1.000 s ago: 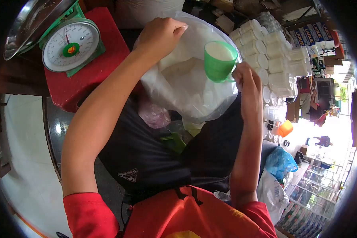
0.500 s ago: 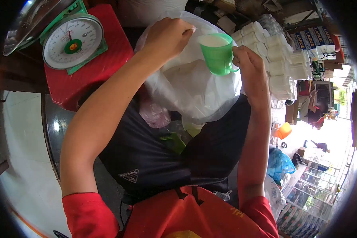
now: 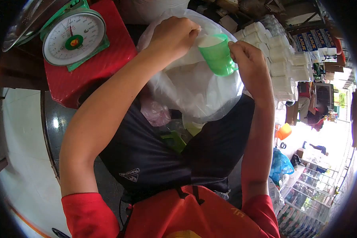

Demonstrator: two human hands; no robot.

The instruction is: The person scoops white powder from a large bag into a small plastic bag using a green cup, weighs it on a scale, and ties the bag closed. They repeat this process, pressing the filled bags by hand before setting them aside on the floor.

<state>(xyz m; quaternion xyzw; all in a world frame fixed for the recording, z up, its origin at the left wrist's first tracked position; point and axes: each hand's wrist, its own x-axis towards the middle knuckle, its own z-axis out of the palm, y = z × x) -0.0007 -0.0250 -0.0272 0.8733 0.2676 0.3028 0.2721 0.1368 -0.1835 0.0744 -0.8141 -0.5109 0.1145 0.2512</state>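
A green plastic mug (image 3: 217,57) hangs from my right hand (image 3: 248,59), whose fingers are closed round its handle. White contents show at its rim, and the mug tips slightly to the left. My left hand (image 3: 175,36) is closed just left of the mug, with thin clear plastic at its pinched fingertips; most of that plastic is hidden behind the hand. Beneath both hands, between my knees, stands a large translucent plastic bag (image 3: 198,95) with white contents.
A dial scale (image 3: 73,41) with a metal pan rests on a red box (image 3: 111,51) at upper left. Stacked white plastic tubs (image 3: 279,65) stand at the right. A pinkish plastic bag (image 3: 155,112) lies by my left knee. People are visible far right.
The mug has tilted further to the left and moved slightly closer to my left hand. My left hand has shifted a little to the right.
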